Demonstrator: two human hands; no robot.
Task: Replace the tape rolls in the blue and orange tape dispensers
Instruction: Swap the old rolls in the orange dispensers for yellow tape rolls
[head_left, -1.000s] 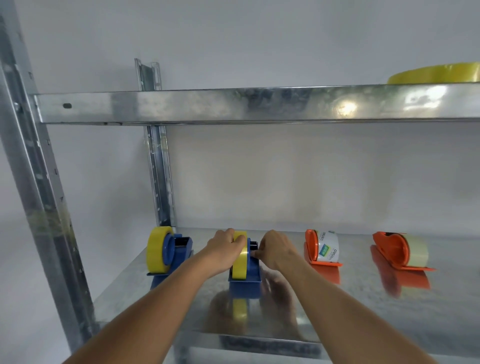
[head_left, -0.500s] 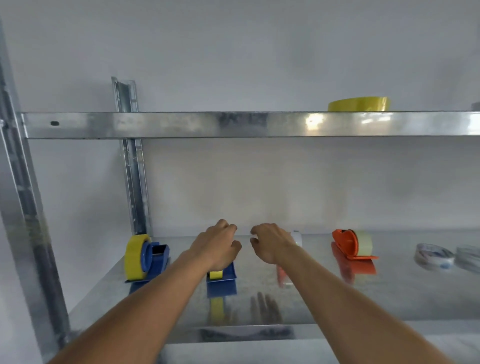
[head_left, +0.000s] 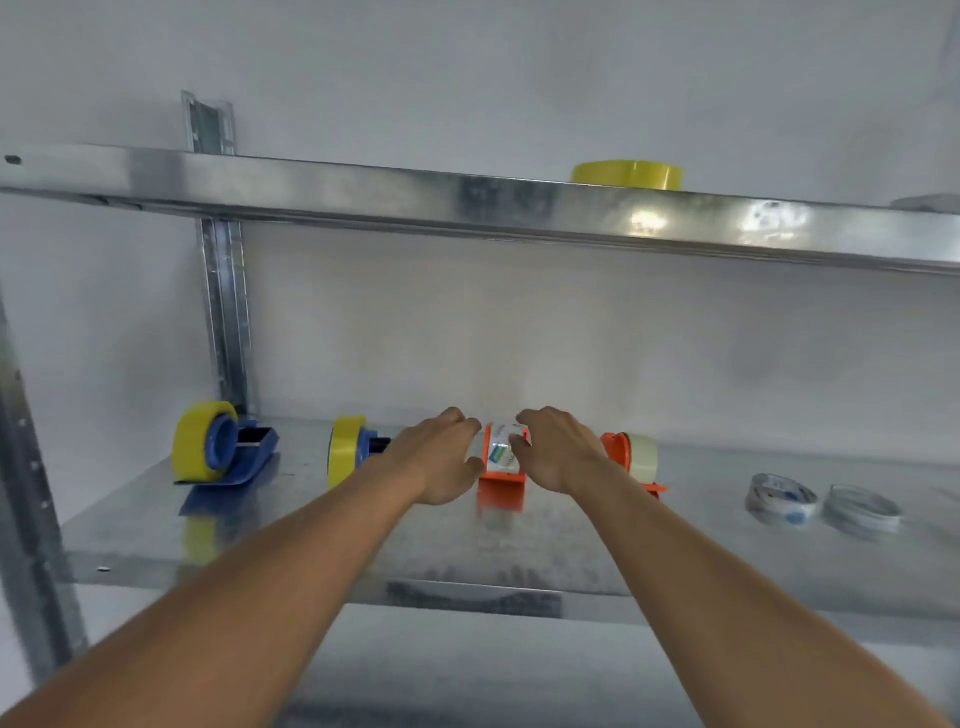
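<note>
Two blue dispensers with yellow tape rolls stand on the lower metal shelf: one (head_left: 223, 449) at the far left, the second (head_left: 353, 457) just left of my left hand. An orange dispenser (head_left: 501, 467) with a white printed tape roll sits between my hands. My left hand (head_left: 441, 457) is at its left side and my right hand (head_left: 558, 452) at its right, fingers curled around it and touching the roll. Behind my right hand stands a second orange dispenser (head_left: 636, 457) with a pale clear roll.
Two flat clear tape rolls (head_left: 779, 499) (head_left: 862, 514) lie on the lower shelf (head_left: 519, 561) at the right. A yellow tape roll (head_left: 626, 175) rests on the upper shelf (head_left: 363, 192). Steel uprights stand at the left.
Both hands have left the second blue dispenser, which now shows its yellow roll, and moved right to the first orange dispenser. The camera view has shifted right.
</note>
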